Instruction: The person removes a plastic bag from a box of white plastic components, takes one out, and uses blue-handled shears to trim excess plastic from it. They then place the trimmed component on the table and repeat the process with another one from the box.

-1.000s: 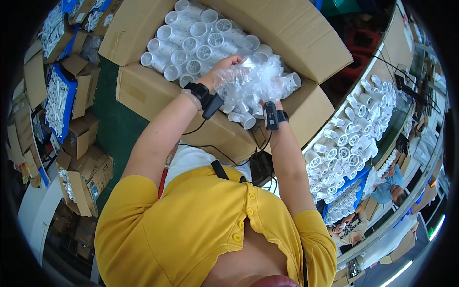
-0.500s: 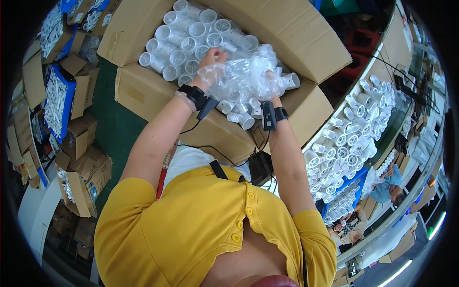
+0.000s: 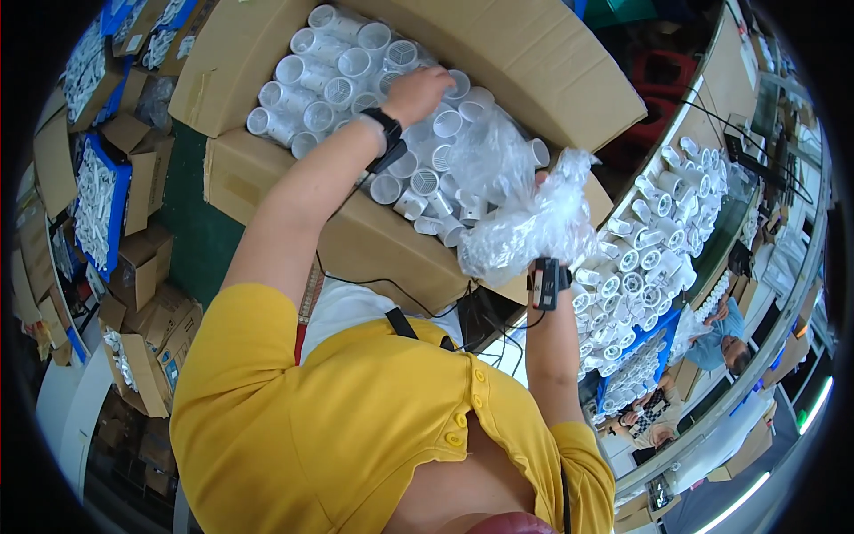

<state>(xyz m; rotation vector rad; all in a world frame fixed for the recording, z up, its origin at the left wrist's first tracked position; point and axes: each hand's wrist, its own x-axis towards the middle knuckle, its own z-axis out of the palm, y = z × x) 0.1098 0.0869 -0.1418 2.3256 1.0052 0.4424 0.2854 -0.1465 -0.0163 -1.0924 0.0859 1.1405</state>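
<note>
White, see-through plastic cylinders (image 3: 354, 63), several with slotted ends, fill a large cardboard box (image 3: 382, 245) in front of me. My left hand (image 3: 418, 95) is over the middle of these cylinders, its fingers curled together beside the rim of one; whether they grip anything is hidden. Crumpled clear plastic bag (image 3: 525, 236) material is bunched up in my right hand (image 3: 543, 181), at the box's right side. The film covers most of that hand's fingers. Part of the bag trails back over the cylinders. Both wrists wear black straps with small devices.
Many white plastic fittings (image 3: 654, 240) cover a table on the right. Blue trays (image 3: 114, 209) and open cartons (image 3: 142, 356) of white parts stand at the left. Black cables (image 3: 382, 283) run between my body and the box. Other people (image 3: 716, 343) sit farther right.
My right hand has pulled the clear plastic bag right and toward me, uncovering more cylinders. My left hand has left the bag and moved up and right over the cylinders.
</note>
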